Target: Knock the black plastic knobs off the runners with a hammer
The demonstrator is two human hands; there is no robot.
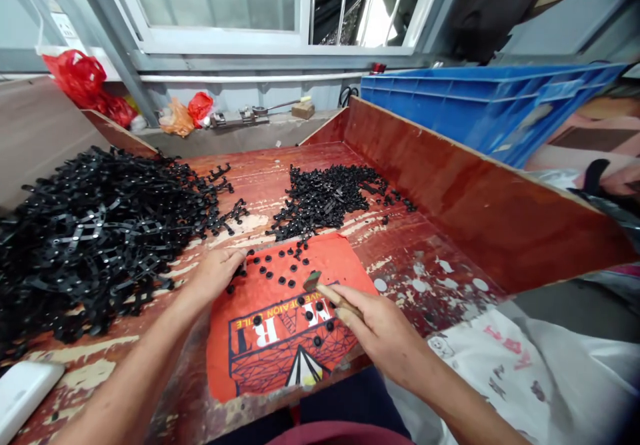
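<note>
My right hand [377, 318] grips the wooden handle of a small scraper [327, 292], whose short, flat, greenish blade lies over the orange-red printed cloth [223, 358]. Small round black pieces [291, 283] are scattered over this cloth, several of them near the blade. At the cloth's upper left edge, my left hand [220, 270] is closed with its fingertips together on a small black part [242, 269], mostly hidden by the fingers. Beyond the cloth is a heap of small black parts [325, 198], a few of which spill onto its top edge.
A big pile of linked black parts [95, 225] covers the table's left side. A reddish board [450, 195] walls the right, with a blue crate [440, 108] behind it. A white device [25, 395] lies near left; a caliper-like metal tool [243, 117] rests on the back ledge.
</note>
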